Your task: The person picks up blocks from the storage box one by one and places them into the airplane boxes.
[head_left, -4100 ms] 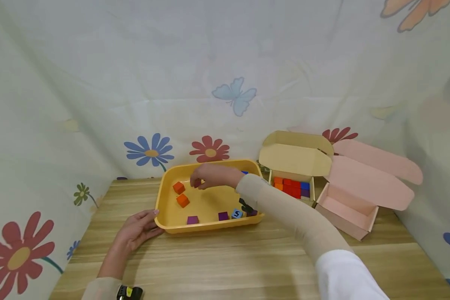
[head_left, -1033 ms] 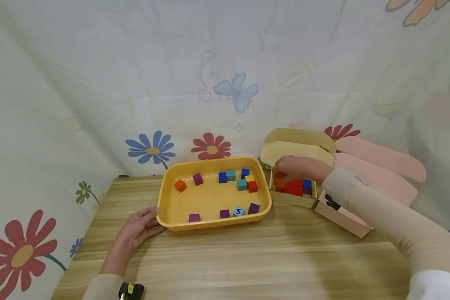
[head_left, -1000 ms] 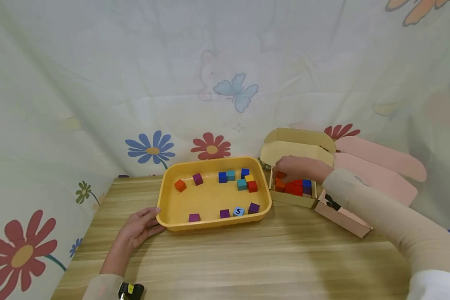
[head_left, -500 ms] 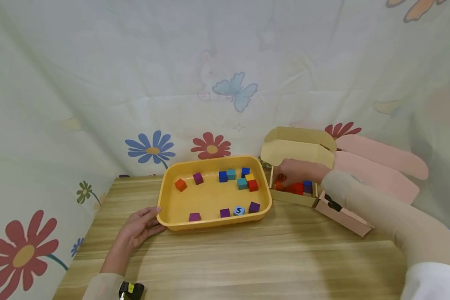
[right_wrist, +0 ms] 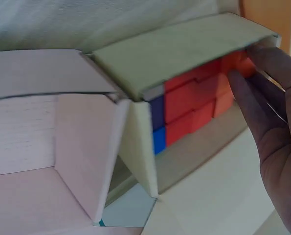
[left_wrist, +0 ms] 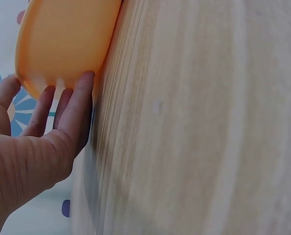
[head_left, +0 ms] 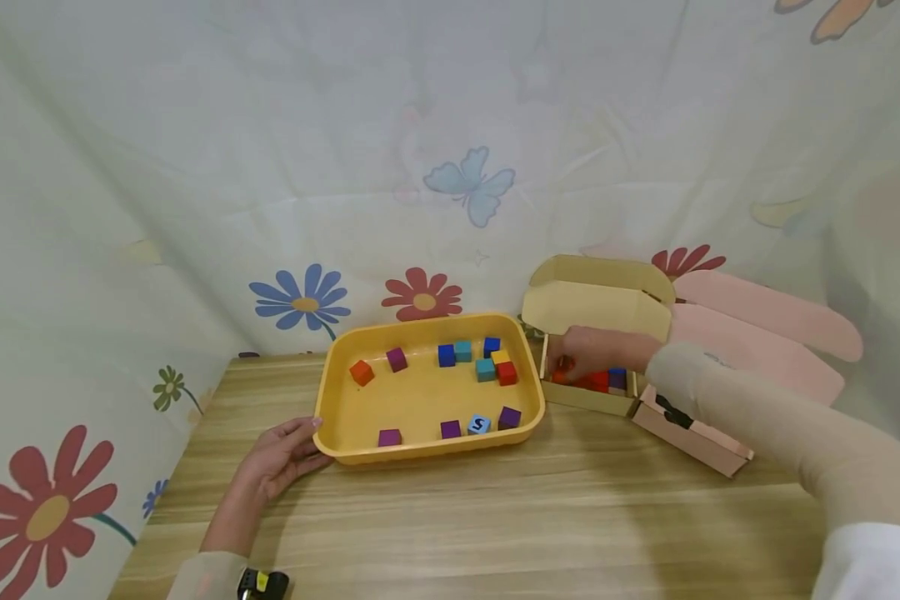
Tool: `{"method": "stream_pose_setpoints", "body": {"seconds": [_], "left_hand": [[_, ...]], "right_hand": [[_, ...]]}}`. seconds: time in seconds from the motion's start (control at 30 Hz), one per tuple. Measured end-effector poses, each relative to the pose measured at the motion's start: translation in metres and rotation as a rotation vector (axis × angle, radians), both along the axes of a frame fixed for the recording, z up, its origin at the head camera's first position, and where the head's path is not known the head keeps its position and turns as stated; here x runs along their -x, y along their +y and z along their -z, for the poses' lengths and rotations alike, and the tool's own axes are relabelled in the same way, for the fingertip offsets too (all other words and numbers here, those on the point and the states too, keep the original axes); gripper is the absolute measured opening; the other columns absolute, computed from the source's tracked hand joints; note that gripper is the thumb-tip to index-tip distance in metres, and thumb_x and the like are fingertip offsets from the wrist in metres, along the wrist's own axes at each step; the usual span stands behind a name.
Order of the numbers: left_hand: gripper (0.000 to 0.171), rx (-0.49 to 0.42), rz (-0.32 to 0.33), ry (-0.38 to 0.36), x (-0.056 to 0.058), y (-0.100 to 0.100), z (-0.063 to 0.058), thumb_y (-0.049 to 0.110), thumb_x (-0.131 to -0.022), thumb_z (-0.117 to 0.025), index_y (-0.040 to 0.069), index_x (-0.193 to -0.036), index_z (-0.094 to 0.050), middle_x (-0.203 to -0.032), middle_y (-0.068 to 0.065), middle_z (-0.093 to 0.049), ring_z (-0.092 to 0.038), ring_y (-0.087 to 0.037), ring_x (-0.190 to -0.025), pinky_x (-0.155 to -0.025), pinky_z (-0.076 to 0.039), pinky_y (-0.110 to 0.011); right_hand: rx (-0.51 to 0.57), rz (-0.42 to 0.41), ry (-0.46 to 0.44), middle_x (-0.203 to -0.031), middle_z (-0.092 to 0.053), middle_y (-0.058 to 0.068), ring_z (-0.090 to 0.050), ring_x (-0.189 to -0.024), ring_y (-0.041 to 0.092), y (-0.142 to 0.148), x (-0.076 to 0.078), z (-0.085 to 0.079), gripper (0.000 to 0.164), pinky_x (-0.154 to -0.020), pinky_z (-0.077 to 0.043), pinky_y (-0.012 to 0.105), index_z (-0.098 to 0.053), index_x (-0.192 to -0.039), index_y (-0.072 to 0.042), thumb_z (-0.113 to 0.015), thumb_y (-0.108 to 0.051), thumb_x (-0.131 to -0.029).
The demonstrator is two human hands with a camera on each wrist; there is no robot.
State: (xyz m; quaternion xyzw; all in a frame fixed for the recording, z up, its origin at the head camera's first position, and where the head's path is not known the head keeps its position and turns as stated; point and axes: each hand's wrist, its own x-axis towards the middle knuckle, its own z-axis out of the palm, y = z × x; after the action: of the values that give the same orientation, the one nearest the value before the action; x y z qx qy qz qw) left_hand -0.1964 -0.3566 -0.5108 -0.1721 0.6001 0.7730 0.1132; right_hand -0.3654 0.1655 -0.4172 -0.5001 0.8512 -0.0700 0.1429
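Note:
My left hand (head_left: 282, 457) rests at the left end of the yellow tray (head_left: 427, 454). Its fingertips touch the tray's end wall (left_wrist: 62, 44), with the fingers spread and nearly straight. Over at the right, my right hand (head_left: 596, 352) reaches down into the pale yellow cardboard box (head_left: 588, 400). Thumb and fingers pinch an orange block (right_wrist: 246, 66) in the corner of that box. Beside it, red blocks (right_wrist: 184, 100) and a blue block (right_wrist: 159, 139) stand packed in rows. Part of the box's contents is hidden behind the right hand in the head view.
Loose cubes lie in the tray: an orange cube (head_left: 362, 372), several purple ones, blue and teal ones, a red cube (head_left: 506, 372) and a lettered light blue cube (head_left: 479, 425). A pink box (head_left: 693, 442) with its lid up stands right of the yellow box, under the right forearm.
My right hand has gone from the tray to the pale yellow box. One orange cube has left the tray. Within the box, the hand has shifted slightly lower and rightward. My left hand stays put.

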Motion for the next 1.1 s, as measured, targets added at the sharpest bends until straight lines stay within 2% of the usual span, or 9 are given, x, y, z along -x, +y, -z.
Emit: {"method": "stream_pose_setpoints", "body": {"seconds": [0.2, 0.37, 0.43, 0.53, 0.7, 0.83, 0.97, 1.1], "left_hand": [[0.048, 0.016, 0.008, 0.005, 0.000, 0.001, 0.000, 0.028, -0.098, -0.071, 0.002, -0.135, -0.057, -0.116, -0.011, -0.072, -0.071, -0.026, -0.104, -0.097, -0.055, -0.053], [0.047, 0.013, 0.007, 0.003, -0.001, 0.001, 0.001, 0.028, -0.097, -0.071, 0.002, -0.134, -0.058, -0.116, -0.012, -0.072, -0.071, -0.025, -0.104, -0.096, -0.056, -0.052], [0.048, 0.017, 0.008, 0.008, -0.001, 0.001, 0.000, 0.029, -0.097, -0.071, 0.002, -0.135, -0.058, -0.117, -0.012, -0.072, -0.071, -0.025, -0.104, -0.096, -0.056, -0.052], [0.050, 0.025, 0.006, 0.012, -0.001, 0.001, -0.001, 0.030, -0.097, -0.072, 0.002, -0.136, -0.057, -0.118, -0.012, -0.072, -0.071, -0.025, -0.104, -0.096, -0.056, -0.051], [0.049, 0.019, 0.017, 0.006, -0.001, 0.002, -0.002, 0.028, -0.098, -0.070, 0.001, -0.137, -0.056, -0.120, -0.014, -0.071, -0.071, -0.026, -0.105, -0.098, -0.055, -0.052], [0.051, 0.022, 0.011, 0.009, -0.001, 0.002, -0.002, 0.028, -0.099, -0.070, 0.000, -0.138, -0.054, -0.119, -0.014, -0.071, -0.071, -0.025, -0.104, -0.097, -0.055, -0.052], [0.053, 0.030, 0.019, 0.013, -0.002, 0.001, -0.003, 0.028, -0.099, -0.069, -0.001, -0.140, -0.052, -0.119, -0.014, -0.071, -0.071, -0.026, -0.105, -0.098, -0.055, -0.052], [0.054, 0.045, 0.021, 0.007, -0.001, 0.001, -0.005, 0.029, -0.099, -0.070, -0.001, -0.140, -0.051, -0.119, -0.014, -0.071, -0.071, -0.026, -0.106, -0.097, -0.055, -0.051]], "right_hand": [[-0.076, -0.062, 0.069, -0.097, -0.073, 0.000, -0.055, -0.074, 0.008, -0.001, 0.000, 0.007, 0.029, -0.066, -0.053, 0.025, -0.078, -0.111, -0.013, -0.067, 0.004, -0.089], [-0.076, -0.104, 0.194, -0.098, -0.075, 0.003, -0.067, -0.083, 0.016, 0.002, 0.003, 0.005, 0.026, -0.076, -0.062, 0.034, -0.079, -0.108, -0.011, -0.067, 0.005, -0.090], [-0.070, -0.114, 0.258, -0.095, -0.075, 0.003, -0.069, -0.085, 0.020, 0.003, 0.003, 0.004, 0.023, -0.080, -0.062, 0.037, -0.079, -0.104, -0.010, -0.068, 0.005, -0.090], [-0.095, -0.124, 0.307, -0.094, -0.074, 0.004, -0.070, -0.086, 0.023, 0.005, 0.004, 0.004, 0.019, -0.081, -0.062, 0.040, -0.078, -0.104, -0.009, -0.069, 0.003, -0.092], [-0.145, -0.130, 0.327, -0.098, -0.073, 0.008, -0.070, -0.088, 0.025, 0.007, 0.003, 0.006, 0.019, -0.082, -0.062, 0.041, -0.076, -0.109, -0.004, -0.067, 0.001, -0.093], [-0.121, -0.138, 0.338, -0.101, -0.072, 0.009, -0.070, -0.090, 0.026, 0.007, 0.004, 0.005, 0.019, -0.082, -0.062, 0.041, -0.076, -0.109, -0.004, -0.069, 0.002, -0.092], [-0.081, -0.102, 0.314, -0.101, -0.072, 0.009, -0.070, -0.091, 0.025, -0.001, 0.003, -0.003, 0.018, -0.083, -0.062, 0.040, -0.076, -0.105, -0.005, -0.069, 0.003, -0.092], [-0.007, -0.057, 0.306, -0.099, -0.072, 0.010, -0.069, -0.089, 0.024, -0.014, -0.004, -0.019, 0.017, -0.081, -0.062, 0.038, -0.077, -0.103, -0.005, -0.067, 0.004, -0.092]]}}
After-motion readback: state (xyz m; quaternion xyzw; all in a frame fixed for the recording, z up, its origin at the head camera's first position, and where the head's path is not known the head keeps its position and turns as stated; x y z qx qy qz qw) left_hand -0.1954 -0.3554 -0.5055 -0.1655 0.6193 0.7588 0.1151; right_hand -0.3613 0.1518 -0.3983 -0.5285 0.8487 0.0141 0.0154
